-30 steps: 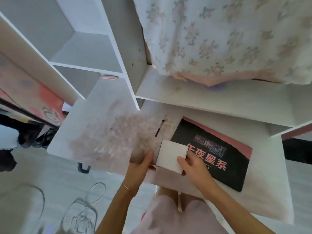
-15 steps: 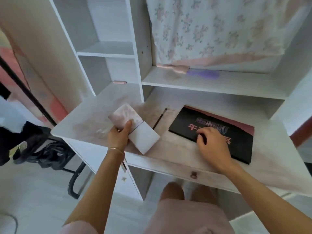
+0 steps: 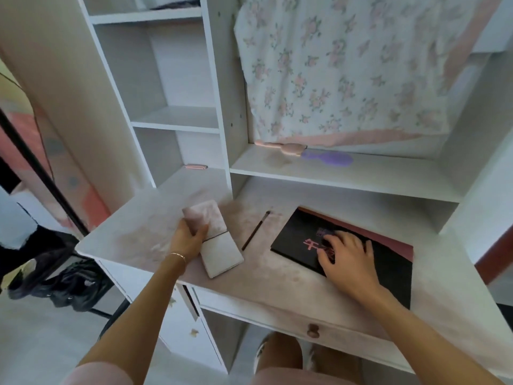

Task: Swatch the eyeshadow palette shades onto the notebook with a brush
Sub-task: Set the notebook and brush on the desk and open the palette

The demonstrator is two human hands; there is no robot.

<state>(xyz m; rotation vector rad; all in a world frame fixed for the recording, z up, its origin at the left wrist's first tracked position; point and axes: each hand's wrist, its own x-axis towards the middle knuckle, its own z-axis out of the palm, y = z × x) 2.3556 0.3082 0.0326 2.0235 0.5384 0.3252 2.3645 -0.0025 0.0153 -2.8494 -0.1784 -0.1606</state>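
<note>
Head view of a white, pink-smudged desk surface [image 3: 277, 276] set under white shelving. The small open notebook with pale pink-stained pages [image 3: 212, 237] lies flat on the left part of the surface, its long axis running from the far left to the near right, spine crosswise at mid-length; the far page carries pink smudges, the near page is plain. The left hand [image 3: 190, 238] rests on the notebook's left edge, thumb laid over the far page and fingers curled round its side, holding it in place. Just right of the notebook, apart from it, the thin dark-handled makeup brush [image 3: 256, 230] lies on the surface, long axis diagonal, bristle tip pointing away and to the right, handle end toward the viewer. Farther right lies the closed black rectangular eyeshadow palette with pink lettering [image 3: 388, 262], its long axis slanting from far left to near right. The right hand [image 3: 347, 257] lies on the palette lid, fingers spread and bent, fingertips pressing the lid. A floral cloth [image 3: 347, 65] hangs over the upper shelf.
</note>
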